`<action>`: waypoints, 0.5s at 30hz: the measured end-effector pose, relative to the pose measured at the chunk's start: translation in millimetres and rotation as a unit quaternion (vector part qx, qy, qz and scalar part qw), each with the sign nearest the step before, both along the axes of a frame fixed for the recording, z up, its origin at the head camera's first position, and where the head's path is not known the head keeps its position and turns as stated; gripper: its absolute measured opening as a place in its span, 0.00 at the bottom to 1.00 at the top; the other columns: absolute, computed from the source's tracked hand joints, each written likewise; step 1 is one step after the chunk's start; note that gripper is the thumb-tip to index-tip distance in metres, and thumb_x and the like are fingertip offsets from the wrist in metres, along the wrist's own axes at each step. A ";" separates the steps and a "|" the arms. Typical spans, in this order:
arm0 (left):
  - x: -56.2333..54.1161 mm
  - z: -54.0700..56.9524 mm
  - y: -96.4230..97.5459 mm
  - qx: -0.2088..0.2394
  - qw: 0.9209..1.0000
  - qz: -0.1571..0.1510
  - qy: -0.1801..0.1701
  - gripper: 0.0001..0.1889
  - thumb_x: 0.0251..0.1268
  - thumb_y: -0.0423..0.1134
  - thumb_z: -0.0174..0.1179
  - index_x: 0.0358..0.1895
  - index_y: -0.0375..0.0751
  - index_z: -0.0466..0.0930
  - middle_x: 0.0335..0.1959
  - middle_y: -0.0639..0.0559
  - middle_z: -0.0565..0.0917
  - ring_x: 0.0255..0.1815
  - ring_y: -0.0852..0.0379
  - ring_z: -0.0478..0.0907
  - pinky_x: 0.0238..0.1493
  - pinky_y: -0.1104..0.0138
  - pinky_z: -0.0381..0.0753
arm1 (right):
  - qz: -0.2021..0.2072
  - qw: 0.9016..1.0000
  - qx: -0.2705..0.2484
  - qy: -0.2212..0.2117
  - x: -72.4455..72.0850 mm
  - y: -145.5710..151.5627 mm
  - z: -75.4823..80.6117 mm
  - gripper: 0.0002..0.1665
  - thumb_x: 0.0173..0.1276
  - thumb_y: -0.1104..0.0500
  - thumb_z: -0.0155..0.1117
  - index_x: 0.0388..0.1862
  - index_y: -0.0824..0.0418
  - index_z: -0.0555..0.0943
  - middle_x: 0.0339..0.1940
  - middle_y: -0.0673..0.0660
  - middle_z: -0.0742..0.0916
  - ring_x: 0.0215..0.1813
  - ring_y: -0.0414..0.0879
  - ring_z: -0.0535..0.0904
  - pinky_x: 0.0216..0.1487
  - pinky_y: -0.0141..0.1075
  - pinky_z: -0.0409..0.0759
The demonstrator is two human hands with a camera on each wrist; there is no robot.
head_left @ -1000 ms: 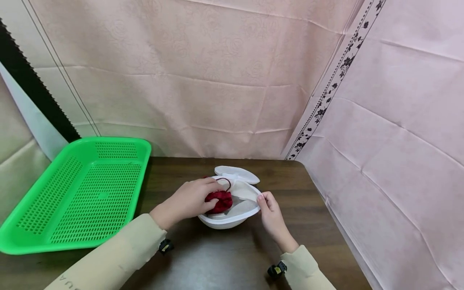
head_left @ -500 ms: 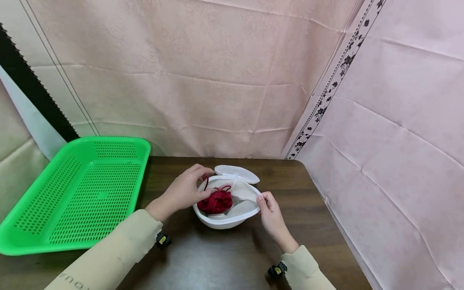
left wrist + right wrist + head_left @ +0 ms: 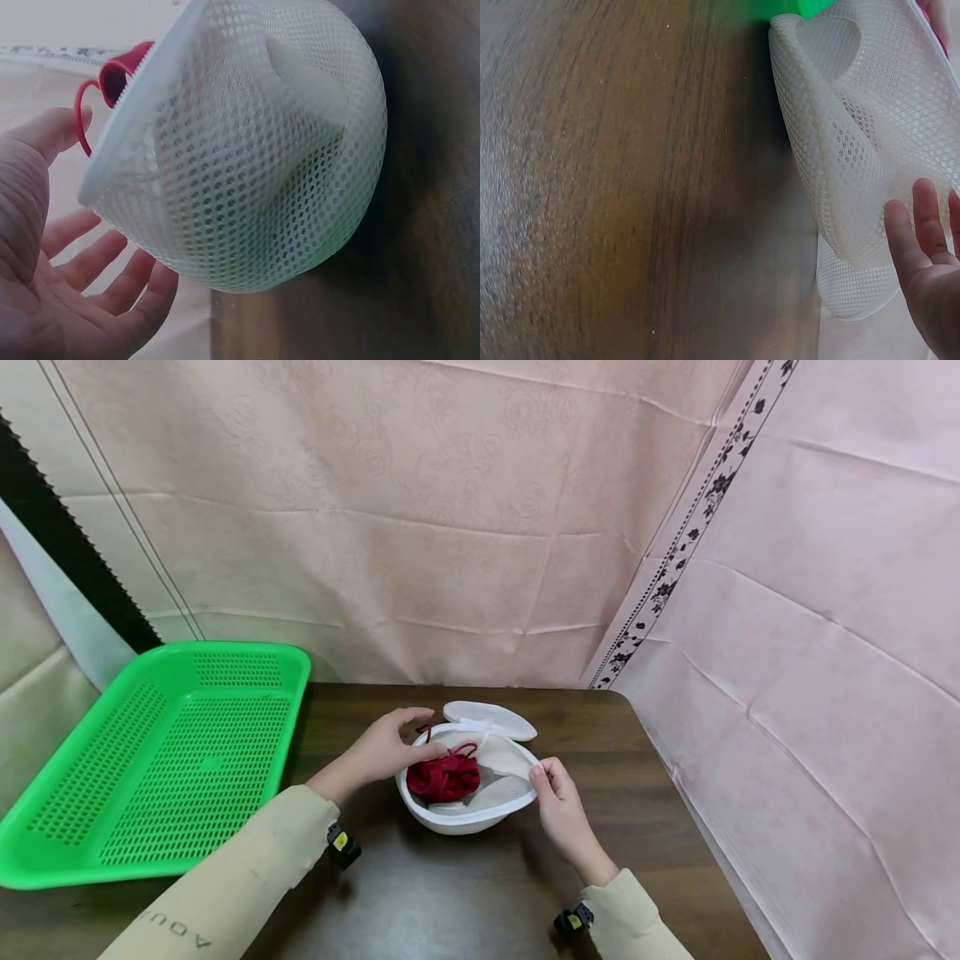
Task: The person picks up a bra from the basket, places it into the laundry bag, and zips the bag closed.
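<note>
A white mesh laundry bag [image 3: 468,820] stands on the table with its mouth open and its lid flap [image 3: 491,720] folded back. Inside it, toward the left, lies a dark red drawstring pouch [image 3: 444,778] with its cords up. My left hand [image 3: 378,747] is at the bag's left rim, thumb over the mouth beside a red cord [image 3: 80,124], fingers loosely spread outside the mesh. At the right rim, my right hand [image 3: 561,802] pinches the bag's edge between thumb and fingers. The pouch's lower part is hidden in the bag.
A green perforated plastic basket [image 3: 296,727] stands left of the bag, near my left sleeve. The brown wooden table [image 3: 435,893] ends at a pale cloth backdrop [image 3: 450,568] behind, and another cloth [image 3: 810,677] hangs on the right.
My left hand has let go of the red pouch and drawn back left to the bag's rim. The pouch sits farther left in the bag. My right hand stays put.
</note>
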State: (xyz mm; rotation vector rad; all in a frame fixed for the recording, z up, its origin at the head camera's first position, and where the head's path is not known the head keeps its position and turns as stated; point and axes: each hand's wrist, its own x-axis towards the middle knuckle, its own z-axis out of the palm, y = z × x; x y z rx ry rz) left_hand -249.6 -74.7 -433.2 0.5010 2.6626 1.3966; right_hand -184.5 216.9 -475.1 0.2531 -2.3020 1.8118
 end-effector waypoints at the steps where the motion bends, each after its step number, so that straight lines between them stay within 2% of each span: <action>1: -0.5 -0.9 -0.1 -0.001 1.000 -0.001 -0.010 0.39 0.51 0.61 0.69 0.65 0.49 0.72 0.61 0.47 0.75 0.56 0.47 0.74 0.54 0.54 0.75 | 0.000 1.000 0.000 0.001 -0.1 -0.1 -0.1 0.11 0.77 0.59 0.49 0.38 0.66 0.73 0.26 0.57 0.76 0.31 0.47 0.74 0.33 0.38 0.71; 5: -2.0 -4.7 0.4 -0.012 0.999 -0.010 -0.028 0.37 0.53 0.63 0.67 0.66 0.52 0.72 0.62 0.50 0.75 0.54 0.51 0.75 0.54 0.54 0.75 | -0.001 1.000 -0.004 -0.006 0.0 -0.6 0.6 0.11 0.77 0.60 0.50 0.37 0.66 0.73 0.27 0.58 0.76 0.31 0.46 0.74 0.35 0.41 0.72; 9: -2.9 -6.0 1.9 -0.011 1.000 -0.015 -0.019 0.34 0.54 0.61 0.67 0.63 0.51 0.75 0.60 0.50 0.76 0.51 0.52 0.74 0.54 0.55 0.75 | 0.002 1.000 -0.006 -0.013 1.0 -0.6 2.7 0.11 0.77 0.60 0.49 0.37 0.67 0.72 0.26 0.57 0.75 0.30 0.45 0.73 0.33 0.40 0.71; 15: -2.0 -4.3 2.4 0.000 1.000 -0.008 -0.007 0.30 0.54 0.58 0.69 0.58 0.46 0.78 0.54 0.50 0.78 0.49 0.52 0.75 0.52 0.56 0.75 | 0.013 1.000 0.009 -0.014 13.3 -7.8 27.0 0.09 0.77 0.66 0.47 0.37 0.71 0.71 0.26 0.61 0.75 0.29 0.46 0.72 0.33 0.37 0.70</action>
